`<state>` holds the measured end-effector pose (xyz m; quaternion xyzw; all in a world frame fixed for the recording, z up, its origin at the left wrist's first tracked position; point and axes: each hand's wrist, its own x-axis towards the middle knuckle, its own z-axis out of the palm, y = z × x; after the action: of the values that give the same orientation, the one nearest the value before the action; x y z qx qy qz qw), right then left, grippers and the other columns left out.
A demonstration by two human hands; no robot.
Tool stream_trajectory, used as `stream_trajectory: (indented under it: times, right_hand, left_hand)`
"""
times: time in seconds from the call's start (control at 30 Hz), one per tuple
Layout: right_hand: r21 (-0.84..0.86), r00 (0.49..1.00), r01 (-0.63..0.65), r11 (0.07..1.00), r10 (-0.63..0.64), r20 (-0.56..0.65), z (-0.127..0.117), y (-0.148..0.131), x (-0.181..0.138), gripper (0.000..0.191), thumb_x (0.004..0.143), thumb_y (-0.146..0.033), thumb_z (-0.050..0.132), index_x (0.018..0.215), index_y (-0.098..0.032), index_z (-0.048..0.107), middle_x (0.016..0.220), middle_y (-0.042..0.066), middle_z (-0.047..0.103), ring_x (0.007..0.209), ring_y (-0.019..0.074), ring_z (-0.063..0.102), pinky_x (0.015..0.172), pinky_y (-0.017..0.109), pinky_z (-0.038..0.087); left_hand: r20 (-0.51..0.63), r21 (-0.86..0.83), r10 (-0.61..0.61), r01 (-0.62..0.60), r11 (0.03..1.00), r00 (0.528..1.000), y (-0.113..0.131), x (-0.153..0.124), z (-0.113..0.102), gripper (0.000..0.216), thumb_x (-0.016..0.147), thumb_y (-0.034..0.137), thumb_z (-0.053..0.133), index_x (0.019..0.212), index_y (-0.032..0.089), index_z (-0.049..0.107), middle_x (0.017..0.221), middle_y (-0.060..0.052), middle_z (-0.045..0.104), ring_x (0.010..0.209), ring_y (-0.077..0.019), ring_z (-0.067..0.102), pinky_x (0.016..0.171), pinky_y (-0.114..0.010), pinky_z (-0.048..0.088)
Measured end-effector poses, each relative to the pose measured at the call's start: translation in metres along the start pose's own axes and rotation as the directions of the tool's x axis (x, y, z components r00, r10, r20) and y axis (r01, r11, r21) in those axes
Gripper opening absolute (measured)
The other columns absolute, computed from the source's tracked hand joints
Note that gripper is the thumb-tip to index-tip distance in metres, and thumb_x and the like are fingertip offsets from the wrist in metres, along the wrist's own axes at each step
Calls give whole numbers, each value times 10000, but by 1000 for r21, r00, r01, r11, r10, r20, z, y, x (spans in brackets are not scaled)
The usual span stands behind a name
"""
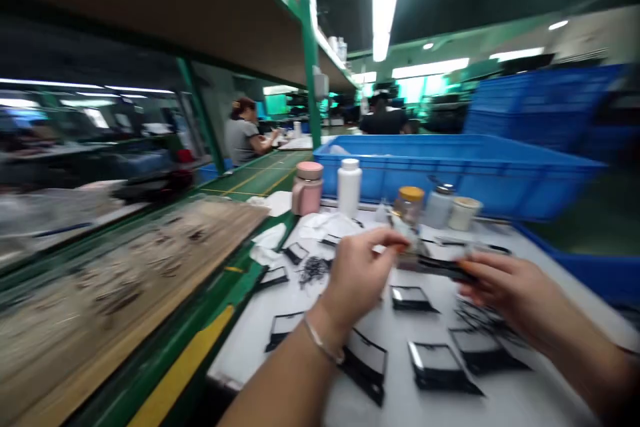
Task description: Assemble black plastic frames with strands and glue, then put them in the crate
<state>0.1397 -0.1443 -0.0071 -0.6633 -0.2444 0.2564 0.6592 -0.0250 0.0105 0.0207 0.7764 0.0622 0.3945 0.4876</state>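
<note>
My left hand is raised over a white work surface, its fingers pinched together near a small clear item. My right hand holds the other end of a flat black frame part, fingers closed on it. Both hands are smeared by motion. Several similar black frame parts lie flat on the surface below them. A small pile of dark tiny pieces lies left of my left hand.
Behind stand a pink jar, a white bottle, a yellow-capped jar and two more small containers. A large blue bin sits beyond. A conveyor runs at left. Other people sit farther down the line.
</note>
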Motion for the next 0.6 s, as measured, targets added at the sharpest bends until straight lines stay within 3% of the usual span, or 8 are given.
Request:
stream_trajectory:
  times: [0.03,0.17,0.27,0.4,0.5,0.6]
  right_hand:
    - [33,996,-78,996,76,51,1,-7,-2,220,687,-327,818,779,-161,706,787,95,676,620,167,668,428,194,454]
    - [70,989,-91,993,83,120,26,-26,-3,228,685,-321,803,780,-138,707,846,94,703,697,190,715,413,151,439]
    - [93,986,-78,993,62,157,45,-24,-4,222,727,-324,762,811,-128,700,892,113,719,753,192,726,441,138,458]
    - [143,983,-58,988,31,183,54,-11,-3,235,756,-324,739,908,-150,696,974,97,726,796,173,728,474,122,479]
    - [191,983,-43,981,7,185,51,-3,-3,269,748,-320,753,959,-160,699,989,86,731,791,174,730,478,126,497]
    - [223,986,-29,974,-9,169,46,-1,-6,259,744,-319,763,935,-155,704,965,86,736,789,182,734,471,123,497]
  left_hand:
    - [-18,-32,11,-12,999,1000,-1,1,0,144,864,144,610,903,185,743,944,-45,712,910,-170,663,726,-231,526]
    - [-33,-80,-8,5,997,999,-2,5,-3,74,802,158,706,821,190,770,860,-45,674,846,-166,633,750,-256,501]
    - [-29,-65,-89,87,994,996,-2,3,-3,99,753,123,737,819,190,770,777,-26,672,768,-158,627,705,-258,494]
    - [-10,2,-184,184,983,983,-7,2,-1,173,733,118,752,885,200,758,733,4,694,692,-148,631,650,-259,488]
    - [-30,166,-82,86,982,996,-12,2,2,82,753,122,752,764,204,756,779,4,718,771,-160,642,727,-283,484]
    - [-5,300,41,-37,953,999,-14,2,4,97,774,121,750,774,218,759,782,14,723,810,-162,630,783,-307,462]
